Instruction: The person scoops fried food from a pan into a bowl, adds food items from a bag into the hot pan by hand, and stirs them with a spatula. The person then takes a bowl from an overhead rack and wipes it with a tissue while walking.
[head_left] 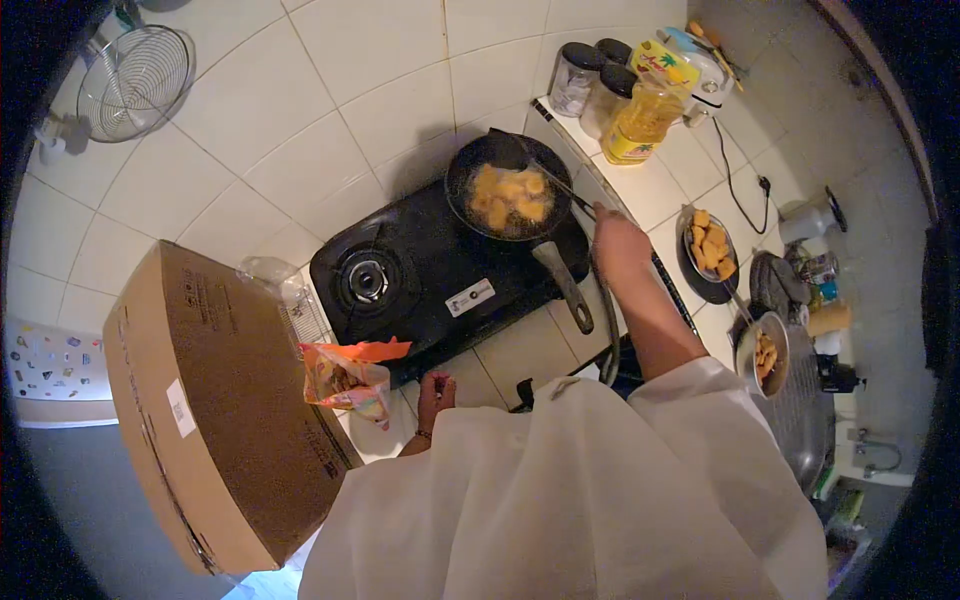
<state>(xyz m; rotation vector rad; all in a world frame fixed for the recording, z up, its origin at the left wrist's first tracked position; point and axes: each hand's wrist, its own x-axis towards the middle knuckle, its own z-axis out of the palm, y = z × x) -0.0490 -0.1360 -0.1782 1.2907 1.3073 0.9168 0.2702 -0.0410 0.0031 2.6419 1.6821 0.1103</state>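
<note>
My right hand (620, 243) is closed round the handle of a black spatula (512, 152), whose head is at the far rim of the frying pan (547, 232). Golden pieces of food (508, 197) lie in bubbling oil inside the pan. The pan sits on the right side of a black gas stove (420, 270), its handle pointing toward me. Near the counter's front edge, my left hand (436, 390) has its fingers curled together; what they hold, if anything, I cannot make out. Left of it stands an opened orange plastic bag (350, 378) with brown pieces inside.
A large cardboard box (250, 370) stands at left. Fried pieces fill a strainer (711, 250) over a dark bowl, and more lie in a pot (768, 345) at right. An oil bottle (640, 125) and lidded jars (577, 80) stand at the back right, near a power cord (738, 180).
</note>
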